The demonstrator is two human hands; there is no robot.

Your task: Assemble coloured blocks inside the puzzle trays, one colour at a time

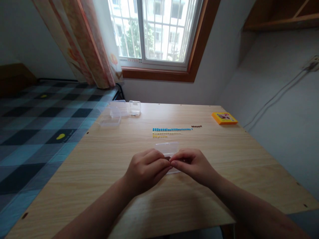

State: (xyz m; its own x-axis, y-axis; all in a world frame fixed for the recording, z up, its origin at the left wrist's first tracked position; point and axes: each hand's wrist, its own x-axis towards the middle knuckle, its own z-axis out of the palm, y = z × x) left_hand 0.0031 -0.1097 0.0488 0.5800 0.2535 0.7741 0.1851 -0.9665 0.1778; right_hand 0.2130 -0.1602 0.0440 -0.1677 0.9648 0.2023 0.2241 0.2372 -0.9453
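My left hand (148, 167) and my right hand (195, 165) meet over the middle of the table, both with fingers pinched together. Between their fingertips shows a small dark brown piece (167, 158), mostly covered by the fingers; its exact kind is too small to make out. Under and behind the hands stands an open clear plastic box (167, 146), partly hidden by them. Beyond it lie rows of tiny pieces: a blue row (171, 129), a pale row (166, 133) and a short yellow row (159, 136). A short line of dark brown pieces (196, 126) continues at the right.
Several clear plastic boxes (109, 121) stand at the table's far left corner, one a small upright box (135, 108). An orange-yellow flat box (224, 118) lies near the right edge of the wooden table (119, 196). A bed with a checked cover (50, 116) adjoins the left side.
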